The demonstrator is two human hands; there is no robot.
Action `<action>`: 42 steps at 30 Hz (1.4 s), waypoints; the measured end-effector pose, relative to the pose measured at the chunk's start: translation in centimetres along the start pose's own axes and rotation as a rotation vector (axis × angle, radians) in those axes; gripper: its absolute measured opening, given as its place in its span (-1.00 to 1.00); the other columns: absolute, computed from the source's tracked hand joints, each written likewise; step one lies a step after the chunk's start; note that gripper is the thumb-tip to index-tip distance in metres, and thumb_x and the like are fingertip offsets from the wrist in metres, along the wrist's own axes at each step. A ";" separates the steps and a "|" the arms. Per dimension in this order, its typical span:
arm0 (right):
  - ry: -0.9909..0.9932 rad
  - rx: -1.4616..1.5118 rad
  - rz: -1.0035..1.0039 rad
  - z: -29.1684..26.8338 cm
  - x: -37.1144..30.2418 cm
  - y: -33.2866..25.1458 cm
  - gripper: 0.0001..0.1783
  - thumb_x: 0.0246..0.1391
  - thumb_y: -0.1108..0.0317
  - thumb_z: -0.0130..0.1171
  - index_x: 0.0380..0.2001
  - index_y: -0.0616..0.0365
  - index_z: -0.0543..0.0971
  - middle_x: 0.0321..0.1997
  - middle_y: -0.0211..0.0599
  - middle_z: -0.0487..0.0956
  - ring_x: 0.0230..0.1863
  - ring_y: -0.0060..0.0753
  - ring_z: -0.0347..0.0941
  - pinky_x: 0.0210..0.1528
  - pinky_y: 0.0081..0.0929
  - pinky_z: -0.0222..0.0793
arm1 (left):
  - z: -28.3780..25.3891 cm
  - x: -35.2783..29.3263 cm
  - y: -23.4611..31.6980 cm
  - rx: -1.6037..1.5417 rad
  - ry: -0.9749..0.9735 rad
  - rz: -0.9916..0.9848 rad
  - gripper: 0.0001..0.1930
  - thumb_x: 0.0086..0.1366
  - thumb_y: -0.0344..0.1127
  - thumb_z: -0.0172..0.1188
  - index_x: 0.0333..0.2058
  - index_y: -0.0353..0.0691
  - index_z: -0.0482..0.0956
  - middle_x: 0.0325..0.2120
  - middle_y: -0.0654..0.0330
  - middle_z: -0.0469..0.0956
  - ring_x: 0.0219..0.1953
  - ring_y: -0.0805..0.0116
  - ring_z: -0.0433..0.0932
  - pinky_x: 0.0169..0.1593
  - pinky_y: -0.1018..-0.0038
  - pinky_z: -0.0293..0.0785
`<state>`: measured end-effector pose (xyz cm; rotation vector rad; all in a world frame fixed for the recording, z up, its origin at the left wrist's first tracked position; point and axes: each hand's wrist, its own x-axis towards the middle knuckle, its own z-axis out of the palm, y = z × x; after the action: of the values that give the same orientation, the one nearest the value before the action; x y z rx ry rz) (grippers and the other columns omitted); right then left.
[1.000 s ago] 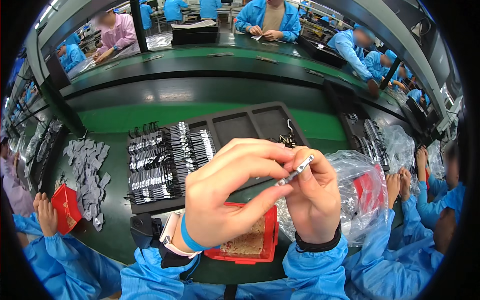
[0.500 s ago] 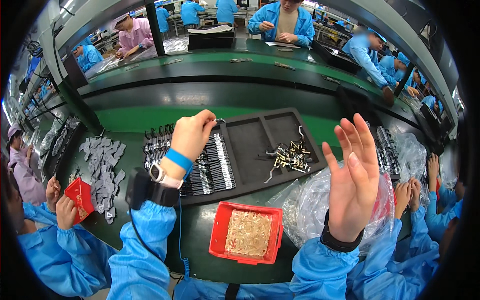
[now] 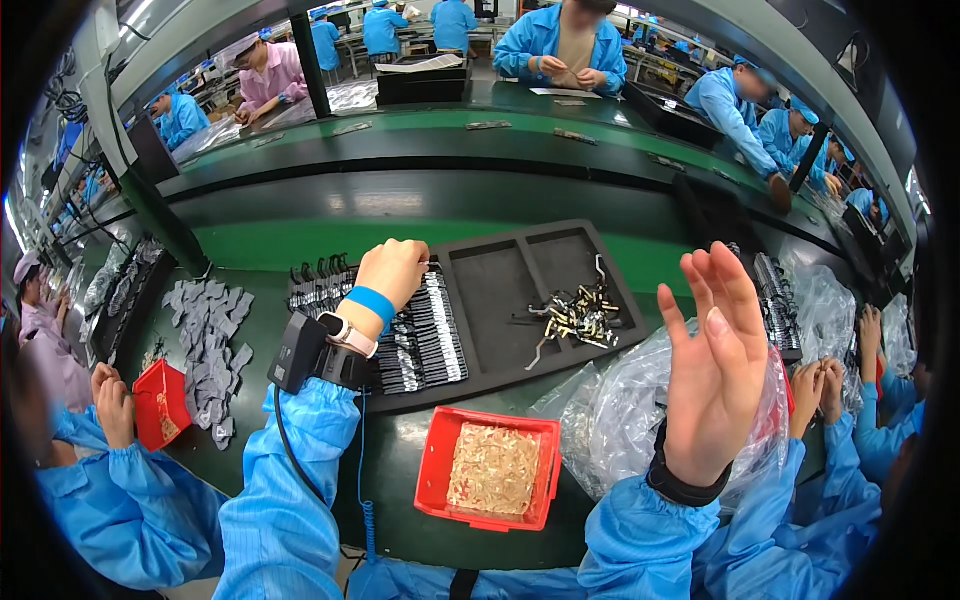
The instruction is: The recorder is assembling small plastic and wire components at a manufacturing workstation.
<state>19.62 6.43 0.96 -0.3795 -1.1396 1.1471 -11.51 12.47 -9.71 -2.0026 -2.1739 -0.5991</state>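
"Over the left part of the black tray (image 3: 490,378), how is the left hand (image 3: 393,272) posed?"

"Back upward, fingers curled down at the far end of the metal strips (image 3: 437,335), forearm slanting in from the lower edge. Wrist carries a blue band (image 3: 372,303), a watch (image 3: 350,335) and a black box (image 3: 298,352)."

"Its grip?"

"Fingers drawn together; cannot tell whether they pinch a strip (the tips are turned away)."

"And the right hand (image 3: 715,350)?"

"Raised, palm turned inward, fingers well apart from the thumb, holding nothing."

"Surroundings?"

"Strips stand packed in rows in the tray's left part; loose brass and black parts (image 3: 585,312) lie heaped at its right end. Nearer the body, a red bin (image 3: 432,470) holds small tan pieces (image 3: 495,470). Grey pieces (image 3: 210,335) lie scattered left of the tray. A crumpled clear bag (image 3: 615,425) lies behind the right hand and beside the tray's near right corner."

"Obscured?"

"Left hand and wrist cover some strips; the right hand covers part of the bag (contents unclear). A co-worker's head (image 3: 590,8) is cut off above."
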 end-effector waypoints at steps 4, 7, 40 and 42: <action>-0.006 -0.001 -0.003 -0.2 0.0 0.0 -0.49 0.00 0.48 0.03 0.08 0.36 0.32 0.14 -0.09 0.35 0.21 -0.28 0.22 0.19 -0.23 0.12 | 0.4 -0.1 -0.4 0.057 -0.027 0.003 -0.86 0.07 -0.34 0.16 -0.40 -0.18 0.64 -0.50 0.02 0.59 -0.39 0.06 0.57 -0.24 0.26 0.49; -0.006 0.003 -0.006 -0.3 0.0 0.0 -0.50 0.00 0.48 0.03 0.07 0.36 0.33 0.13 -0.09 0.36 0.20 -0.29 0.22 0.19 -0.24 0.12 | 0.2 0.0 -0.3 0.076 -0.038 0.030 -0.85 0.09 -0.34 0.14 -0.39 -0.17 0.66 -0.49 0.03 0.59 -0.39 0.05 0.57 -0.24 0.27 0.50; -0.332 -1.421 0.330 -16.8 -4.8 1.3 -0.74 -0.19 0.52 0.23 -0.31 0.27 0.58 -0.41 -0.14 0.60 -0.40 -0.19 0.56 -0.29 -0.45 0.46 | -9.1 -4.9 9.0 -0.534 0.252 0.277 -0.81 0.13 -0.53 0.08 -0.25 -0.35 0.56 -0.35 0.03 0.59 -0.27 0.19 0.60 -0.17 0.48 0.45; -0.287 -1.470 0.254 -17.7 -5.2 2.7 -0.71 -0.25 0.50 0.28 -0.32 0.22 0.59 -0.36 -0.18 0.58 -0.32 -0.12 0.52 -0.24 -0.38 0.43 | -10.4 -5.5 10.6 -0.631 0.279 0.292 -0.81 0.14 -0.53 0.06 -0.27 -0.35 0.57 -0.37 0.07 0.61 -0.28 0.29 0.60 -0.19 0.53 0.45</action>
<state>33.55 8.27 -11.33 -1.5337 -2.1093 0.3584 -2.33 3.98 -0.06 -2.2642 -1.6069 -1.5509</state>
